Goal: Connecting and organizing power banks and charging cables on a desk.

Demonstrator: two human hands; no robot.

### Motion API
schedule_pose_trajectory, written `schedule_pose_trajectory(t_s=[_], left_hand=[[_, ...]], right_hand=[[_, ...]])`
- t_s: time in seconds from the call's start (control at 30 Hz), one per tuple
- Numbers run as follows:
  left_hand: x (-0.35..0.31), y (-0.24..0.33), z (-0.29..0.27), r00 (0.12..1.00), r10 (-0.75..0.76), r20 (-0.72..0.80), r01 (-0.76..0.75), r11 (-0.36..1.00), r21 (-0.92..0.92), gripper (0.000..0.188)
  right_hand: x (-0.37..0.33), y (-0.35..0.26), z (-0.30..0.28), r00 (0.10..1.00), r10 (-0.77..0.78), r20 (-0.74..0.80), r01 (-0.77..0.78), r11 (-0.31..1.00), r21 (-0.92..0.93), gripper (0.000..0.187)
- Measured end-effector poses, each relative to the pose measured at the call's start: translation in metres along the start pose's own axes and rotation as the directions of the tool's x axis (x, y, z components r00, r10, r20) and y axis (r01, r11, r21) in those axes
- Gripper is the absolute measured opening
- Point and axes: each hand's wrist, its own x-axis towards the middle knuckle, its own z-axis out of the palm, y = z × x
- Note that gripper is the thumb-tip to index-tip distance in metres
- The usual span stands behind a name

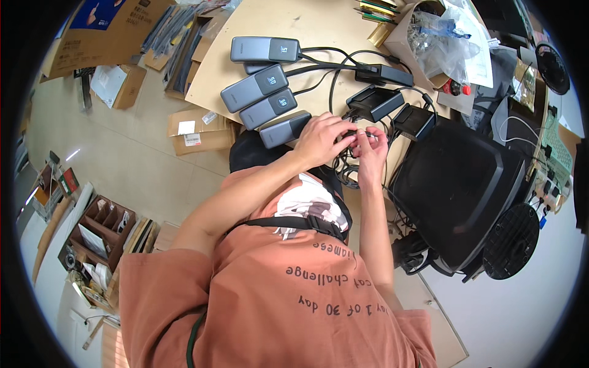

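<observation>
In the head view, we see both bare hands meeting over the near edge of a light wooden table [245, 24]. Our left hand [320, 141] reaches in from the left with its fingers curled in, pinching a thin black cable [370, 134]. Our right hand [371, 152] comes up just beside it, thumb and fingers closed on the same cable, so the piece lies between the two sets of fingertips; its exact shape is partly hidden from us.

Just below and between our hands hangs a tangle of black cords [345, 174]. To the left of our left hand lie several grey power banks [254, 89] with dark ends, some of them lit, the nearest one close by our left wrist. On the far side of our hands we find three black boxy devices [374, 102] with cords running among them. Farther off to the right stands a pale bin [402, 46] filled with clear plastic bags [440, 38]. A large black panel [457, 187] sits to the right of our right forearm.
</observation>
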Motion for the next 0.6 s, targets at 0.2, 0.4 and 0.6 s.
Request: schedule_pose_trajectory(t_s=[0.2,0.4,0.6], left_hand=[[0.000,-0.005,0.006,0.981,-0.194,-0.017,0.191,0.976,-0.107,0.021],[0.008,0.006,0.007,0.937,-0.342,0.074,0.350,0.924,-0.155,0.025],[0.011,-0.005,0.016,0.986,-0.151,-0.077,0.155,0.987,0.047,0.023]], right_hand=[[0.018,-0.006,-0.013,0.990,0.127,0.055,-0.120,0.986,-0.116,0.038],[0.017,0.000,-0.014,0.985,0.045,0.165,-0.026,0.993,-0.118,0.034],[0.018,0.008,-0.015,0.998,-0.003,0.068,0.015,0.984,-0.180,0.026]])
